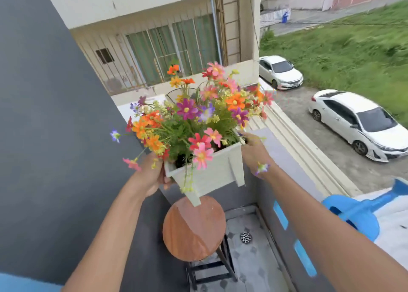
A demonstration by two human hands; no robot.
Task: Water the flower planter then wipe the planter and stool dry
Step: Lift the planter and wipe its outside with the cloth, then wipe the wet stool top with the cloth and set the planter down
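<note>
Pale cream square planter box with short corner legs (212, 172), packed w/ bright multicolour daisy-type blooms (194, 119) — held in the air, tilted, one leg hanging just above the round reddish-brown wooden stool seat (194, 227), not touching it. Probably light-ish (thin walls, looks plastic; soil weight can't be judged), stiff sides, smooth so likely slippery once wet. Stems thin, springy, easily snagged — best gripped by the walls or under the rim, never by the blooms.

Left hand (152, 177) wrapped round the near-left corner, fingers pressed to the wall. Right hand (254, 150) at the far-right rim, fingertips curled over the edge; exact pinch hidden behind petals, so can't tell how tight.

Stool top small vs planter footprint — legs need setting well inside the seat edge, box levelled first. Dark grey wall (55, 137) close on left, grey parapet ledge (284, 159) close on right w/ open drop to the street beyond. Narrow tiled floor w/ round drain (245, 237) below. Blue plastic watering can (357, 214) on the ledge at right, near the right forearm — easy to knock.
</note>
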